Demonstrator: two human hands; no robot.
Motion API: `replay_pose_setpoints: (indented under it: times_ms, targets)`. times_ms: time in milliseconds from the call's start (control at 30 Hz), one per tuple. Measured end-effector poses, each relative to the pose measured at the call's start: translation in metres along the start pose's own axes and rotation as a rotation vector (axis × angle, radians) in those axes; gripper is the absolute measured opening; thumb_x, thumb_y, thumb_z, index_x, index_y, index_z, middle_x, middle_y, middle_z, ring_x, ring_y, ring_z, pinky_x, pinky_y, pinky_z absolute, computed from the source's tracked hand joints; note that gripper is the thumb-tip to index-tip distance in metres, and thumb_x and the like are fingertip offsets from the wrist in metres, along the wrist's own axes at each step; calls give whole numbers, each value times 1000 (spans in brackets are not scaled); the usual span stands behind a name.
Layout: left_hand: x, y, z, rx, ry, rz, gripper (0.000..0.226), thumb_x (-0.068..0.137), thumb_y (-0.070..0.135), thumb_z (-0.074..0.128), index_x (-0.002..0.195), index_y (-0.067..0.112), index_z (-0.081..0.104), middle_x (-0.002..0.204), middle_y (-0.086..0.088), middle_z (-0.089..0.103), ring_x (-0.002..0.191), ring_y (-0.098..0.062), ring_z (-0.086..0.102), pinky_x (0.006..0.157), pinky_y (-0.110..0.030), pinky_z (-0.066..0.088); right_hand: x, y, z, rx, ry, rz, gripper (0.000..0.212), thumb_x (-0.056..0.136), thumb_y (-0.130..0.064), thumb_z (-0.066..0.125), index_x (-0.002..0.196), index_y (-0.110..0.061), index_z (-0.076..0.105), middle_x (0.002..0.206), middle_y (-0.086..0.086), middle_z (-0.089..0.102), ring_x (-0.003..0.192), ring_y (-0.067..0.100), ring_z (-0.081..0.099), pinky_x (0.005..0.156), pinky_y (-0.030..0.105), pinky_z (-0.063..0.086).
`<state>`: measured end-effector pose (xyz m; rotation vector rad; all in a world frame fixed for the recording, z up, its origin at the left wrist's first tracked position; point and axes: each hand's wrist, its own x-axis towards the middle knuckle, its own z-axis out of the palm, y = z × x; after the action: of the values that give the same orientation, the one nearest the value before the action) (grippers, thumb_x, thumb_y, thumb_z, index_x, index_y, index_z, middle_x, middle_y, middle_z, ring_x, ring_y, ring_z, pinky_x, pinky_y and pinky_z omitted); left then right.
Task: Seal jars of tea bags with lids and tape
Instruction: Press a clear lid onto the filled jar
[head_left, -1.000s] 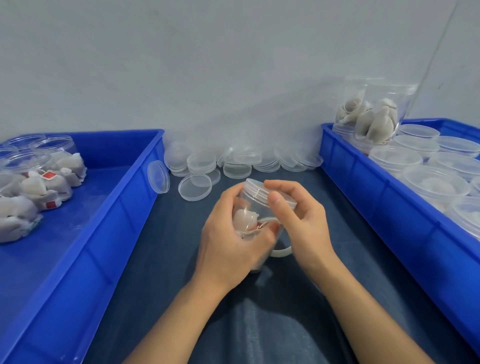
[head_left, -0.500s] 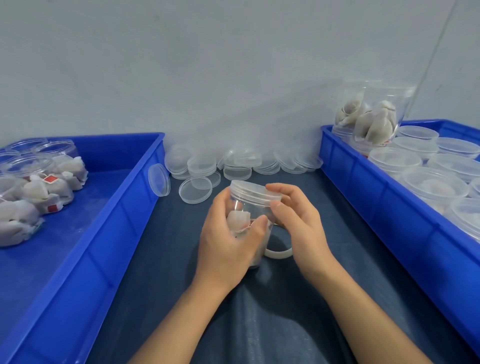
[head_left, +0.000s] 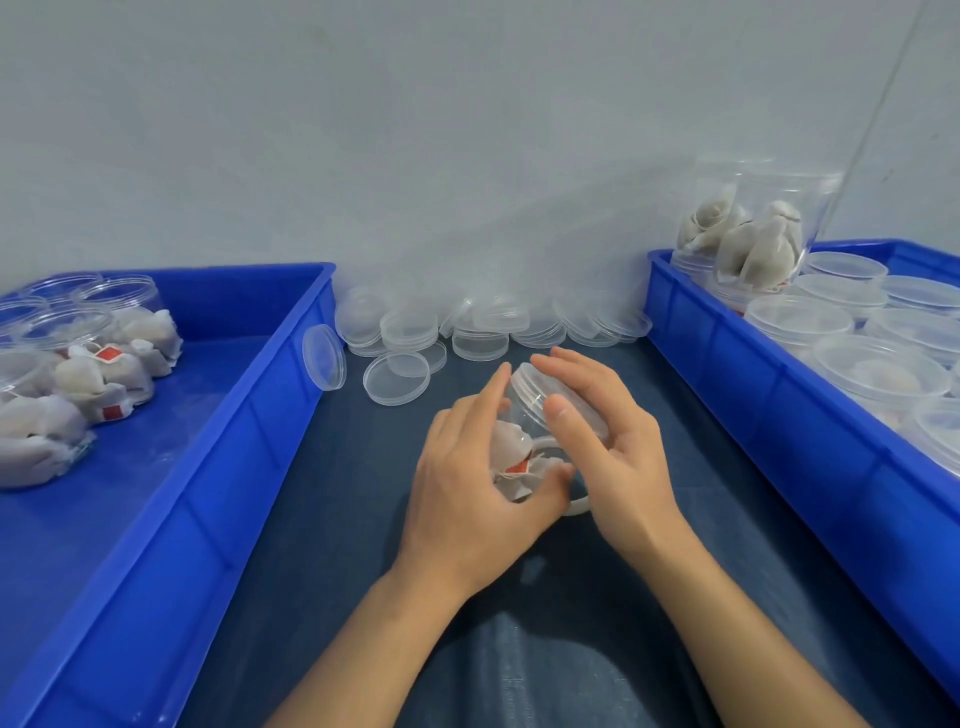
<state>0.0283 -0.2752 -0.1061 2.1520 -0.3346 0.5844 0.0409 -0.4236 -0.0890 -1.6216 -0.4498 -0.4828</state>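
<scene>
A clear plastic jar (head_left: 524, 441) with tea bags inside is tilted away from me at the middle of the dark table. My left hand (head_left: 467, 499) grips the jar's body from the left. A clear lid (head_left: 535, 387) sits on its mouth. My right hand (head_left: 608, 447) lies over the lid with fingers nearly straight, palm against its rim. A roll of clear tape (head_left: 576, 506) lies on the table behind the jar, mostly hidden by both hands.
A pile of loose clear lids (head_left: 467, 332) lies along the wall. The blue bin on the left (head_left: 218, 467) holds jars of tea bags lying on their sides. The blue bin on the right (head_left: 779, 415) holds several upright jars, two stacked higher at its back corner.
The jar has tipped from upright to leaning away. My right hand moved from beside the jar up onto the lid, fingers spreading over it. The left hand keeps its grip.
</scene>
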Motion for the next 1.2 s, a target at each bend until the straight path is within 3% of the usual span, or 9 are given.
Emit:
replay_pose_setpoints:
  times_ms: [233,533,600,767,833,933,1067,1200]
  targets:
    - [-1,0,-2,0,-23,22,86,78,54,75,156,37,44,124,19,63,121,-9,58,97,-33,53,-1,2,0,10,-36,-44,31,100,-20,58,127,-21,73,134,-2,68,133,24,60,108,36,50]
    - [0,0,-7,-240,-86,10,54,83,39,75,135,38,61,117,16,73,112,-11,71,91,-38,59,0,-3,-2,101,-92,-48,40,93,-31,56,122,-13,75,131,2,69,130,27,61,105,32,51]
    - [-1,1,-5,-214,-66,12,56,83,40,77,136,38,60,117,16,72,112,-12,69,91,-36,59,0,-1,-1,70,-69,-50,37,94,-32,56,121,-18,76,130,0,70,130,25,62,105,35,52]
    - [-1,1,-4,58,63,77,85,74,57,79,149,26,54,125,16,65,116,-11,61,94,-31,52,-2,2,5,-46,-33,-25,34,97,-39,59,127,-32,71,129,-9,69,127,19,63,103,46,54]
    - [0,2,-4,77,95,81,85,74,56,78,150,25,54,126,16,64,117,-10,60,95,-29,52,-2,2,3,-18,-65,4,38,97,-42,57,133,-31,67,131,-9,69,126,19,64,101,44,55]
    - [2,0,-6,-174,41,-43,67,78,52,72,141,32,60,122,16,72,116,-9,67,95,-32,55,0,2,-3,110,-75,33,49,96,-41,53,140,-22,63,135,-5,68,130,17,62,105,32,51]
    - [4,0,-8,-516,7,-175,42,85,48,61,119,25,71,104,4,78,99,-18,73,89,-42,58,3,1,-5,215,-52,126,46,97,-29,53,141,-19,60,138,3,68,135,22,59,115,53,45]
    - [4,0,-6,-539,-5,-159,43,87,47,62,122,24,69,109,4,77,104,-18,73,91,-41,58,3,0,-3,230,-41,185,42,95,-29,56,135,-20,63,122,13,73,117,34,69,108,57,50]
